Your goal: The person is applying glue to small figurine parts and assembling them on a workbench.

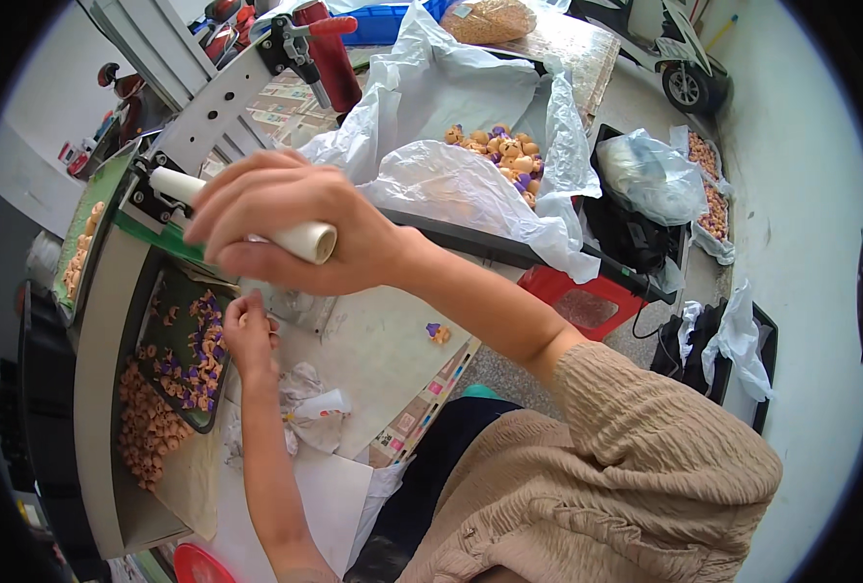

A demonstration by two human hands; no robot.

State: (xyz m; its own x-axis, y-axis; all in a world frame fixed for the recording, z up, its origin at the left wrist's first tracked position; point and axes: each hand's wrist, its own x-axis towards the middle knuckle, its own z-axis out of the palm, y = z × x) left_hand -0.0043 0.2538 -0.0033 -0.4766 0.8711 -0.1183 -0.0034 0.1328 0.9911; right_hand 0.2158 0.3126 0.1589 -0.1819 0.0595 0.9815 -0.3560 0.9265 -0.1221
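My right hand point(300, 219) is wrapped around a cream-coloured tube-shaped handle point(312, 243) in front of the metal frame of a bench press point(213, 112). Below it, my left hand point(249, 335) has its fingers curled together beside a dark tray point(203, 425); whatever may be between the fingertips is hidden. In that tray lie many small purple and tan moulded pieces point(198, 360). A single tan and purple piece point(438, 333) rests on the pale work surface point(363, 340), to the right of my left hand. A white bottle point(325, 403) lies on crumpled tissue near my left forearm.
A heap of tan pieces point(150, 428) fills the shelf at left. Beyond my right arm stands a bin lined with white plastic point(456, 97), holding tan and purple pieces point(509, 151). A red stool point(587, 306) is under it. A red clamp handle point(334, 26) juts from the press.
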